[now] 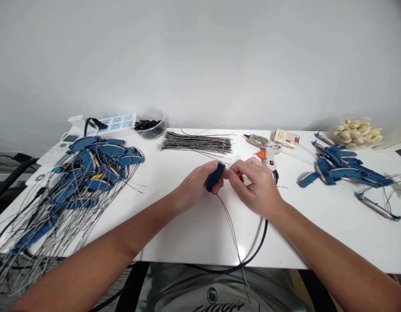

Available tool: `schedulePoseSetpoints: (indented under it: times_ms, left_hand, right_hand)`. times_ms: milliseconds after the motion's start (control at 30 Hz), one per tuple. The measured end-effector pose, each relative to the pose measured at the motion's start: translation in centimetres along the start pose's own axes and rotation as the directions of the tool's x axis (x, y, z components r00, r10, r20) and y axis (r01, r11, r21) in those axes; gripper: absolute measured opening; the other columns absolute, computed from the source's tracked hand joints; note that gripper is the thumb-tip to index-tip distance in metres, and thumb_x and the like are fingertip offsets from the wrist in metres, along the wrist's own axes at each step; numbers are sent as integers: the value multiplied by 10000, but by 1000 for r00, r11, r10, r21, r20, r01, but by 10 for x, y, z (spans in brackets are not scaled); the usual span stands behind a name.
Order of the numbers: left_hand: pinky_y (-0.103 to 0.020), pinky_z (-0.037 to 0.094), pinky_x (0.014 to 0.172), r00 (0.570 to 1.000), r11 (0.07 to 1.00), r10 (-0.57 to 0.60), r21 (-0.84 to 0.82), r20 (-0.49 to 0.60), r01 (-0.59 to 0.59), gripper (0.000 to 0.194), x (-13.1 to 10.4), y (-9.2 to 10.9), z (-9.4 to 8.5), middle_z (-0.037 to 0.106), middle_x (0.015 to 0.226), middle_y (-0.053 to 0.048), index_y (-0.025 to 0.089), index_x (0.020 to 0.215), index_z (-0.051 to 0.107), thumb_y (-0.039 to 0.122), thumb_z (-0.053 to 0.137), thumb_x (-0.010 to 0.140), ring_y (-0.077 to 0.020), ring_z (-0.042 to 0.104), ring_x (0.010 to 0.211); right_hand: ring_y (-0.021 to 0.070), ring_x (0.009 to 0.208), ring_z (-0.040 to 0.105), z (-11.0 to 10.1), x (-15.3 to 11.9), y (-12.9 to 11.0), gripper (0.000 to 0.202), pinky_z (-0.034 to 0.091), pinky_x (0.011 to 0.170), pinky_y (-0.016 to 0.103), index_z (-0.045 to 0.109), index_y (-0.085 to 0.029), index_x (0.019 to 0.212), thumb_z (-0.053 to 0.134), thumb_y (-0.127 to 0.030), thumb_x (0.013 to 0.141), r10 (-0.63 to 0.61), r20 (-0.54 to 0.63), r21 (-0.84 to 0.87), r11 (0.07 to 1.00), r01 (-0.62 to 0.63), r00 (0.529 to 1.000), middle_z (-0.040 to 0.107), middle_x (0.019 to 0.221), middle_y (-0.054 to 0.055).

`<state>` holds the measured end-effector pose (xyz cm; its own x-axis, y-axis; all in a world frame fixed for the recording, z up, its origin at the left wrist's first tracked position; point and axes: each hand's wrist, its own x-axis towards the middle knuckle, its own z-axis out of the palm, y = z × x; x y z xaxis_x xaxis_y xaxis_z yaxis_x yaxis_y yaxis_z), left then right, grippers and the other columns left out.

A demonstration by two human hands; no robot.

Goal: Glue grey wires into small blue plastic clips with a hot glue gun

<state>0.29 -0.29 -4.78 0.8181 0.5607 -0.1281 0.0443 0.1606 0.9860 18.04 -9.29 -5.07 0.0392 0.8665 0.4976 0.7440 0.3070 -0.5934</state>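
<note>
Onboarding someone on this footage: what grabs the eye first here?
Dead centre, the left hand grips a small blue part while the right hand pinches at its tip, thin wires trailing toward the table edge. At far left sprawls a big tangled heap of blue parts with wires; a smaller blue pile lies at right, near a glue gun.

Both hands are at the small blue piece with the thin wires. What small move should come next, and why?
Probably push the thin wires a bit further into the blue piece. The left hand grips the piece, the right hand pinches at its end, and the wires trail loose toward the table edge.
</note>
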Motion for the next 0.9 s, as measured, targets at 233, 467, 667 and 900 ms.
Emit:
schedulePoseSetpoints:
  times_ms: [233,467,667,900]
  left_hand:
    - [-309,383,730,999,998,39,41,-35,-38,423,-1,-2,2,503,746,-2,189,899,566,492,357,1108,-157,445,731]
    - [-325,366,734,999,997,37,66,-36,-35,406,-1,-2,0,501,752,-3,183,957,592,474,352,1107,-158,442,739]
    - [-329,360,735,1000,996,20,85,10,-21,218,-1,3,1,489,766,2,183,929,547,327,440,1054,-157,431,744]
    - [-334,367,754,998,989,50,137,38,-55,297,-5,10,1,499,781,-8,194,854,480,335,368,1090,-170,450,757]
  right_hand:
    - [188,703,491,-1,-2,0,308,398,683,347,602,-210,814,468,-313,1071,135,131,11,990,-138,982,611,665,7]
    - [187,706,500,0,-2,-1,270,393,662,331,602,-210,808,484,-279,1041,156,97,-24,988,-155,983,628,682,10]
    - [176,677,492,1,-1,0,247,398,671,324,618,-208,808,517,-258,1027,101,68,-13,995,-101,993,549,613,-10]
    - [182,695,501,0,0,0,258,416,730,351,664,-217,853,506,-233,1056,74,146,33,996,-79,986,651,705,3]
